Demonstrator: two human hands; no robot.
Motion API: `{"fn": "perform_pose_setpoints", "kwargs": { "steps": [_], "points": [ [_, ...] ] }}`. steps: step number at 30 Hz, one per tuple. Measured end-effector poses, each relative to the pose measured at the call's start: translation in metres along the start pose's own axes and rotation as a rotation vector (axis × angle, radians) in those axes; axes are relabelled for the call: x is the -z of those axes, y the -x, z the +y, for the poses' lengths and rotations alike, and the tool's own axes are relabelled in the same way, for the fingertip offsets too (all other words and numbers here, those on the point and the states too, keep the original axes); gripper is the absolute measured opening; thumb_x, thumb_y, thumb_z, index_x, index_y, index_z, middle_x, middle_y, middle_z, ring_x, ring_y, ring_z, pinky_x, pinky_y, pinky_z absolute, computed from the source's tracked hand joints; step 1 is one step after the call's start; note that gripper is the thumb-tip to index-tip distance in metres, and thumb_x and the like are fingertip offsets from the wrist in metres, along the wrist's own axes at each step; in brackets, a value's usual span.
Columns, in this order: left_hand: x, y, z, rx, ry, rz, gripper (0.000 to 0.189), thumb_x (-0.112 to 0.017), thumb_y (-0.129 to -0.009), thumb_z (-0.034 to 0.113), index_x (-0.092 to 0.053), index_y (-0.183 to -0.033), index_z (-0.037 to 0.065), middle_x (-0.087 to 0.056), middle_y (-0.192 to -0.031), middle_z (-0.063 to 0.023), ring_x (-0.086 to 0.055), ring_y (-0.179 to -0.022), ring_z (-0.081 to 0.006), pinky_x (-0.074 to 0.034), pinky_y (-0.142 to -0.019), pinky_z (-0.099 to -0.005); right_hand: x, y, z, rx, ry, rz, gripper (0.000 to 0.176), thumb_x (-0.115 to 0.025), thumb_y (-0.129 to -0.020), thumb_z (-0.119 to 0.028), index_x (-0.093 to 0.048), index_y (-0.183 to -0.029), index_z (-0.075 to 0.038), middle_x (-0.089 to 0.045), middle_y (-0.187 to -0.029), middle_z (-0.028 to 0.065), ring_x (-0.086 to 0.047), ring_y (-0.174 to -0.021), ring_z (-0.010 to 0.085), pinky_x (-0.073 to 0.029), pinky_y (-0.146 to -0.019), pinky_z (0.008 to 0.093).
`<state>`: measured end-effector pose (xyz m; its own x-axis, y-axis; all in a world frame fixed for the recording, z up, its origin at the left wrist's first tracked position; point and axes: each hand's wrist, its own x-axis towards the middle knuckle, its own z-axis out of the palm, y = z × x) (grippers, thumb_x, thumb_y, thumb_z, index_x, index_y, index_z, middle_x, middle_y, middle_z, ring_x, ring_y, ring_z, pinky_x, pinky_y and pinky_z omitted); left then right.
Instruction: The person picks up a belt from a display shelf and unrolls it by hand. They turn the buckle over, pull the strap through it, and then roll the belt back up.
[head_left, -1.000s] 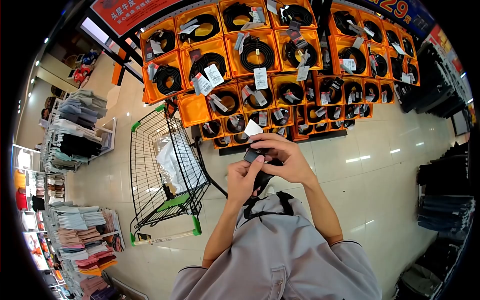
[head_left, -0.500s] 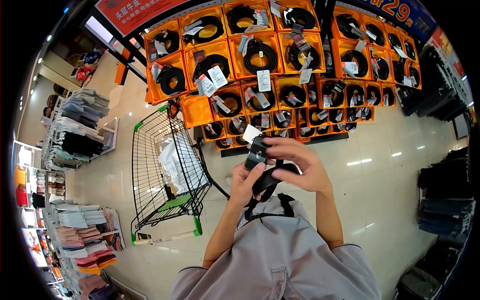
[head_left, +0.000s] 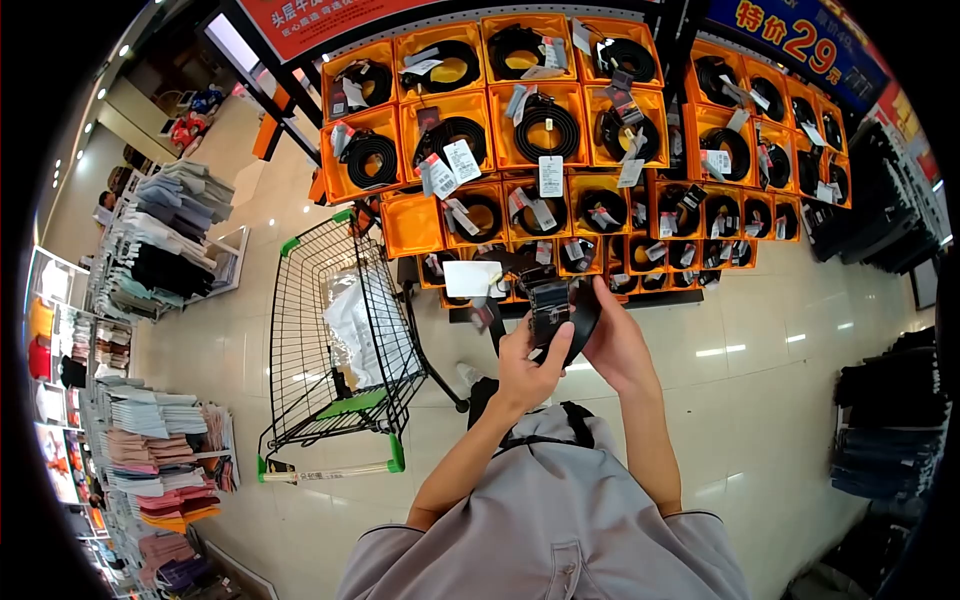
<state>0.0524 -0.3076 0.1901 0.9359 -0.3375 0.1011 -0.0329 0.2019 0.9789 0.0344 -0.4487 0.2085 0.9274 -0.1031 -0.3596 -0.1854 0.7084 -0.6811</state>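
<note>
A black belt (head_left: 583, 322) is held in front of my chest, its strap curved in a loop and its dark buckle end facing up. My left hand (head_left: 528, 368) grips the buckle end with the thumb pressed on top. My right hand (head_left: 617, 345) closes round the strap on the right side, its fingers partly hidden behind the belt. A white tag (head_left: 473, 279) hangs out to the left of the belt, beside a smaller dark tag.
Ahead stands a rack of orange boxes (head_left: 412, 225), most with coiled black belts. A wire shopping cart (head_left: 345, 330) holding a clear plastic bag with something white (head_left: 357, 325) is on my left. Folded clothes (head_left: 150, 435) line the left; dark trousers (head_left: 885, 460) line the right.
The belt has been turned and raised slightly away from my body. My right hand, blurred above the belt before, now grips the strap. The white tag has swung left.
</note>
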Motion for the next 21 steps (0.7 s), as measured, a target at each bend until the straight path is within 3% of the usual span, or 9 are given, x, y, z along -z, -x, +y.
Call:
{"fn": "perform_pose_setpoints", "kwargs": {
  "steps": [1,2,3,5,11,14,17,19,21],
  "points": [
    [-0.002,0.001,0.0,-0.003,-0.01,-0.012,0.028,-0.066,-0.095,0.013,-0.064,-0.118,-0.002,-0.072,-0.092,-0.0077,-0.064,-0.067,-0.0072,-0.052,-0.056,-0.0217,-0.001,-0.004,-0.002,-0.016,-0.169,-0.102,0.038,-0.053,-0.103,-0.035,-0.063,-0.12,-0.002,-0.068,-0.098,0.0045,-0.065,-0.087,0.0119,-0.052,-0.077,0.0262],
    [-0.005,-0.003,-0.011,-0.207,-0.082,0.023,0.028,-0.067,-0.094,0.01,-0.064,-0.118,-0.004,-0.073,-0.097,-0.0078,-0.067,-0.081,-0.0093,-0.054,-0.072,-0.0234,-0.003,-0.005,-0.003,-0.014,-0.147,-0.077,0.033,-0.057,-0.102,-0.027,-0.063,-0.122,-0.002,-0.068,-0.099,0.004,-0.064,-0.09,0.0104,-0.052,-0.077,0.0263],
    [-0.005,-0.002,-0.01,-0.209,-0.079,0.021,0.028,-0.067,-0.094,0.01,-0.064,-0.118,-0.004,-0.073,-0.097,-0.0078,-0.067,-0.081,-0.0093,-0.054,-0.072,-0.0234,-0.005,-0.005,-0.003,-0.011,-0.145,-0.077,0.033,-0.057,-0.102,-0.027,-0.063,-0.122,-0.002,-0.068,-0.099,0.004,-0.064,-0.09,0.0104,-0.052,-0.077,0.0263],
    [-0.003,0.0,-0.002,-0.048,-0.004,0.001,0.026,-0.065,-0.096,0.01,-0.065,-0.117,-0.005,-0.069,-0.107,-0.0082,-0.063,-0.101,-0.0123,-0.05,-0.09,-0.0261,-0.009,-0.005,-0.005,0.024,0.034,-0.031,0.031,-0.062,-0.1,-0.021,-0.063,-0.124,-0.001,-0.068,-0.102,0.0043,-0.064,-0.091,0.0096,-0.052,-0.078,0.0261],
    [0.008,-0.002,-0.005,0.012,0.141,0.017,0.024,-0.07,-0.092,0.007,-0.069,-0.112,-0.005,-0.071,-0.099,-0.0048,-0.062,-0.086,-0.0073,-0.05,-0.079,-0.0235,-0.021,-0.005,-0.011,0.135,0.165,-0.242,0.039,-0.071,-0.091,-0.014,-0.057,-0.125,0.0,-0.069,-0.098,0.0038,-0.064,-0.089,0.0105,-0.052,-0.079,0.0266],
    [0.019,-0.005,-0.009,0.207,0.256,-0.085,0.022,-0.063,-0.093,0.002,-0.068,-0.114,-0.004,-0.071,-0.107,-0.0082,-0.067,-0.1,-0.0173,-0.055,-0.093,-0.0344,-0.023,-0.007,-0.012,0.193,0.352,-0.273,0.042,-0.077,-0.084,-0.007,-0.059,-0.121,0.0,-0.07,-0.09,0.0031,-0.064,-0.083,0.0101,-0.05,-0.078,0.0237],
    [0.017,-0.005,-0.004,0.377,0.438,-0.042,0.021,-0.062,-0.095,0.006,-0.068,-0.114,-0.002,-0.07,-0.109,-0.0077,-0.065,-0.105,-0.0171,-0.053,-0.097,-0.0388,-0.022,-0.01,-0.01,0.288,0.411,-0.271,0.039,-0.082,-0.078,-0.002,-0.059,-0.11,0.0,-0.07,-0.084,0.0039,-0.064,-0.075,0.0089,-0.05,-0.069,0.0234],
    [0.019,-0.005,-0.006,0.402,0.479,-0.081,0.023,-0.066,-0.094,0.008,-0.068,-0.116,-0.001,-0.07,-0.11,-0.0079,-0.063,-0.109,-0.0156,-0.05,-0.1,-0.0367,-0.018,-0.012,-0.012,0.329,0.489,-0.232,0.035,-0.082,-0.079,-0.002,-0.059,-0.105,-0.001,-0.069,-0.083,0.0039,-0.064,-0.075,0.0093,-0.051,-0.069,0.024],
    [0.019,-0.003,0.005,0.427,0.145,-0.115,0.033,-0.072,-0.091,0.012,-0.066,-0.119,-0.005,-0.069,-0.108,-0.0082,-0.066,-0.098,-0.0143,-0.052,-0.091,-0.0279,-0.014,-0.014,-0.015,0.377,0.565,-0.18,0.031,-0.082,-0.079,-0.003,-0.059,-0.1,-0.001,-0.068,-0.082,0.004,-0.064,-0.075,0.0097,-0.051,-0.069,0.0246]
  ]
}}
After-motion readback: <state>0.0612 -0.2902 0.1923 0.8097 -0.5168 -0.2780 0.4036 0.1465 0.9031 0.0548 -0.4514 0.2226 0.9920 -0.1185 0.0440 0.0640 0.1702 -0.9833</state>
